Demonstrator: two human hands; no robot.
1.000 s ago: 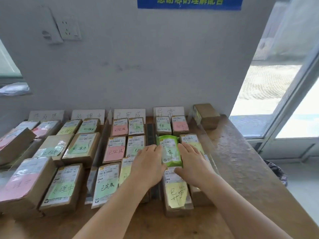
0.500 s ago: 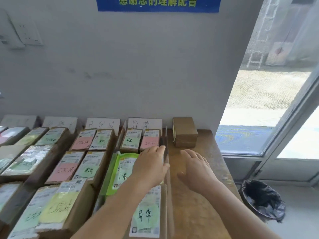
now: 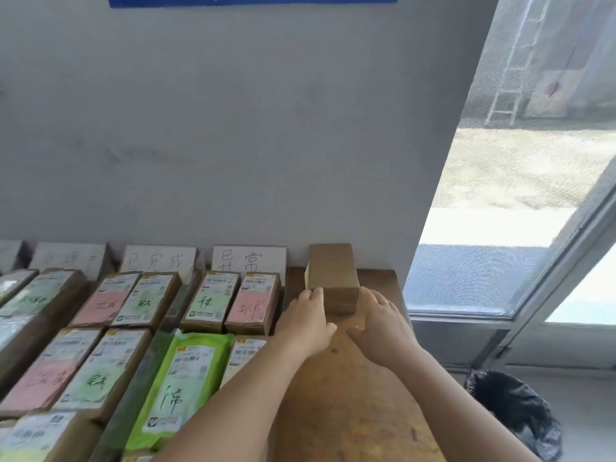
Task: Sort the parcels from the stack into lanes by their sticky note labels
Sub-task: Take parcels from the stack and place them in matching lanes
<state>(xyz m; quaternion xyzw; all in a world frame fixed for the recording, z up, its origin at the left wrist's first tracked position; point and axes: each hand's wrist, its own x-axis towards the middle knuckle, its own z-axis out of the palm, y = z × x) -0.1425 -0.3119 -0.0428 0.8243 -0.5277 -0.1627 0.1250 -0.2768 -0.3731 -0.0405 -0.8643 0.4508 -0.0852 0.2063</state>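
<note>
Left hand (image 3: pixel 308 323) grip: fingertips touched near left corner of brown cardboard parcel (image 3: pixel 334 278), fingers nearly straight, no clasp yet. Right hand (image 3: pixel 380 323) grip released, fingers spread just beside parcel's right side; contact unclear. Parcel sat alone at far end of wooden worktop (image 3: pixel 350 395), against wall, yellow sticky note (image 3: pixel 307 277) on left face, writing unreadable. Judged step: reaching for the only unsorted parcel in view. Next move called for closing both hands, lifting, turning note into view. Lanes left: green mailer (image 3: pixel 180 388) near, lane sign (image 3: pixel 249 260) farther.
</note>
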